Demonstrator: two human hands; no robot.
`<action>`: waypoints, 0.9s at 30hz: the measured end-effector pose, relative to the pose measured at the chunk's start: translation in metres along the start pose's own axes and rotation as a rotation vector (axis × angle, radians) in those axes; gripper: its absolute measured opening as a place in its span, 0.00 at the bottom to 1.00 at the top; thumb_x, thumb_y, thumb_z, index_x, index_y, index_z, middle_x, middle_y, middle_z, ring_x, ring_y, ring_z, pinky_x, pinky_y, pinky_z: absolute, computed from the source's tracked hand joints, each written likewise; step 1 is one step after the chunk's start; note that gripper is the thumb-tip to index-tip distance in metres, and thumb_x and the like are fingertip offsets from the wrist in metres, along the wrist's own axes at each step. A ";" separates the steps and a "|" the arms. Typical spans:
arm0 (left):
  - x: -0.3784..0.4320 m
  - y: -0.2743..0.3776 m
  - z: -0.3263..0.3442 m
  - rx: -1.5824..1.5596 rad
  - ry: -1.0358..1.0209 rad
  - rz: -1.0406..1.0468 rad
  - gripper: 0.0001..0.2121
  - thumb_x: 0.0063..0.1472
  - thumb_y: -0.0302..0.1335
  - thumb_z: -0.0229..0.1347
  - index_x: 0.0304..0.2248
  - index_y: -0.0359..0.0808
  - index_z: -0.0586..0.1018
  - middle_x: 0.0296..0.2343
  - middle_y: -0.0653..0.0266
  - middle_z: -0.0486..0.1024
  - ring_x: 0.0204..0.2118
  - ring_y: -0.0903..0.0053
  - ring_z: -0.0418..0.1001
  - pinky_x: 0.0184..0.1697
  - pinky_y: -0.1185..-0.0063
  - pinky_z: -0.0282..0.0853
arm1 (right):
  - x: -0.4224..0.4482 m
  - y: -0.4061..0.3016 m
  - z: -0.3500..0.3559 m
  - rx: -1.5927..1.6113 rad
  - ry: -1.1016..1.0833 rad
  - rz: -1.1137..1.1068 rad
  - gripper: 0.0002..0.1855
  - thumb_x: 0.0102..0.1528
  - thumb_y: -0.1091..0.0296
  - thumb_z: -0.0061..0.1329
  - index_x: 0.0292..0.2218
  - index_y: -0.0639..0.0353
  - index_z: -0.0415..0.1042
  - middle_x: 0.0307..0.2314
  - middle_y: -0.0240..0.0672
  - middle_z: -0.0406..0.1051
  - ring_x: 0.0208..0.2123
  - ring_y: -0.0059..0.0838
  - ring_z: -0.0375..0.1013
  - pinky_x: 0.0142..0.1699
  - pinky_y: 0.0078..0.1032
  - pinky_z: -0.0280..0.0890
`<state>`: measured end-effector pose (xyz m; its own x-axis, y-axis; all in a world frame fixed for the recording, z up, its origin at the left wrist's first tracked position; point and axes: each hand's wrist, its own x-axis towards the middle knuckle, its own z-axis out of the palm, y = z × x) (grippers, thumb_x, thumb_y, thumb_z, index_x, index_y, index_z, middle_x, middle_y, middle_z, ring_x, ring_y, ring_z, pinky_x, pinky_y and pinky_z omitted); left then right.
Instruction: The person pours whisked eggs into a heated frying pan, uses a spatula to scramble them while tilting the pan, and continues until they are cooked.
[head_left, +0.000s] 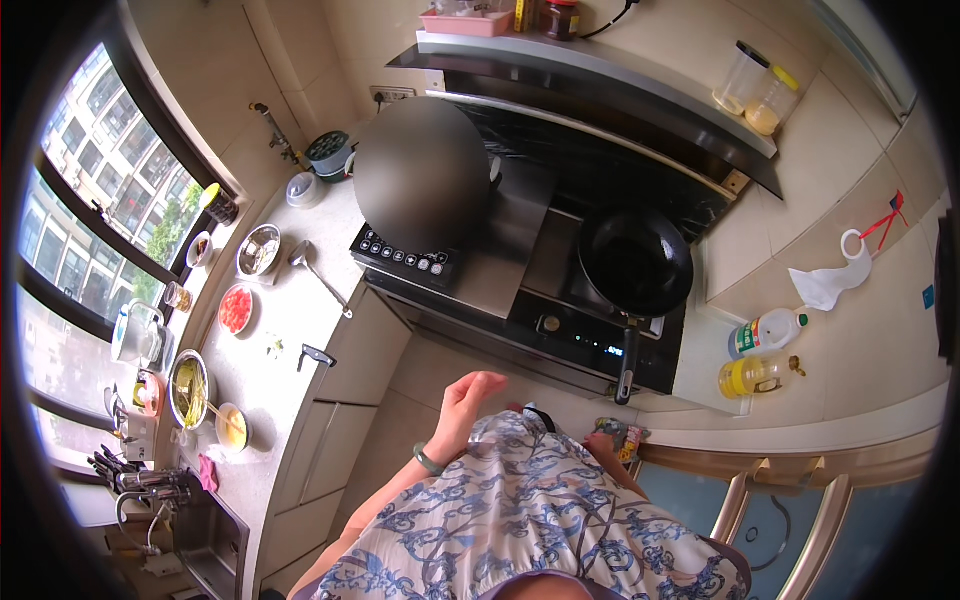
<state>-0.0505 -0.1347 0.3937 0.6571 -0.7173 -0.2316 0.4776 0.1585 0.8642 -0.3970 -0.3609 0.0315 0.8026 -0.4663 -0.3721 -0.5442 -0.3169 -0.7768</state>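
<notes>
My left hand (469, 405) is raised in front of my body with nothing in it, its fingers loosely extended. A green bangle (427, 460) circles that wrist. My right hand (598, 444) hangs low by my side, partly hidden, so its grip is unclear. Ahead of me, a black wok (636, 262) rests on the right side of the stove, its handle (628, 364) pointing towards me. On the left, a large round thing (421, 176) is blurred out; handle-like parts show at its sides. Beneath it is a control panel (405, 256).
The left counter holds a knife (318, 355), a ladle (321, 279), a bowl of chopped red food (236, 310), a metal bowl of greens (190, 391) and a bowl of yellow liquid (234, 429). A sink (214, 536) lies nearer. Bottles (759, 375) stand right of the stove.
</notes>
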 end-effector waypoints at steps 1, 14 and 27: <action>0.001 0.000 0.000 0.009 -0.011 -0.004 0.15 0.66 0.34 0.45 0.38 0.29 0.76 0.36 0.62 0.76 0.42 0.77 0.72 0.52 0.78 0.64 | 0.000 0.002 0.000 -0.001 0.008 -0.049 0.07 0.53 0.70 0.44 0.32 0.64 0.70 0.23 0.48 0.74 0.19 0.41 0.75 0.23 0.34 0.72; -0.001 -0.002 0.000 0.008 0.001 -0.040 0.15 0.66 0.35 0.45 0.38 0.30 0.76 0.36 0.63 0.76 0.43 0.78 0.71 0.52 0.78 0.64 | -0.006 -0.008 0.004 -0.027 -0.070 0.042 0.08 0.52 0.69 0.45 0.32 0.62 0.70 0.24 0.44 0.74 0.22 0.39 0.75 0.24 0.31 0.71; -0.004 0.001 -0.001 0.033 0.000 -0.023 0.16 0.67 0.34 0.43 0.38 0.28 0.76 0.36 0.62 0.75 0.42 0.79 0.72 0.53 0.78 0.64 | -0.001 0.003 0.005 -0.792 -0.151 -0.037 0.15 0.44 0.53 0.53 0.34 0.48 0.77 0.29 0.37 0.75 0.31 0.39 0.75 0.33 0.34 0.70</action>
<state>-0.0518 -0.1307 0.3949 0.6463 -0.7203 -0.2517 0.4730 0.1193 0.8730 -0.3980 -0.3572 0.0267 0.8168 -0.3457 -0.4620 -0.4831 -0.8474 -0.2202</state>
